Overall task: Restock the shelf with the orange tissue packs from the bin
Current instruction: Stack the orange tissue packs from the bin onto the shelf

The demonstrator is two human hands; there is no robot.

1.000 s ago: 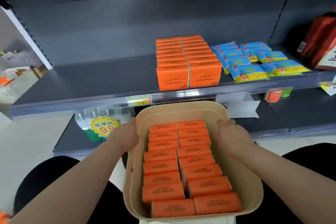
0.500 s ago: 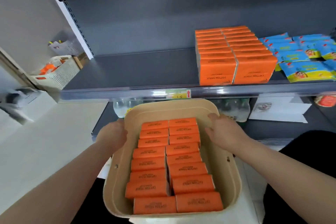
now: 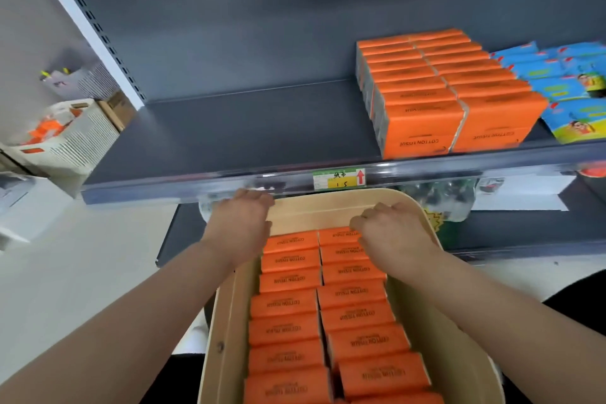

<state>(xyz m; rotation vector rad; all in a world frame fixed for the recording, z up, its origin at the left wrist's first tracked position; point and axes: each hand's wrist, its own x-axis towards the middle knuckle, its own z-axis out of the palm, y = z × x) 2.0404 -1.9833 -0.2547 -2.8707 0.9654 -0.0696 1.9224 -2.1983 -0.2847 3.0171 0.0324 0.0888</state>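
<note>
Both hands are curling over the far rim of the bin (image 3: pixel 331 207): left hand (image 3: pixel 241 223), right hand (image 3: pixel 392 229); tissue packs (image 3: pixel 323 311) are lying inside, below the shelf (image 3: pixel 229 138) front edge; better keeping it level.

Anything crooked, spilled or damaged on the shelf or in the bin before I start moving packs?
Nothing stands out. The orange tissue packs sit in two tidy rows in the bin, and the shelf stack is squared up. Left hand and right hand rest at the bin's far end.
</note>
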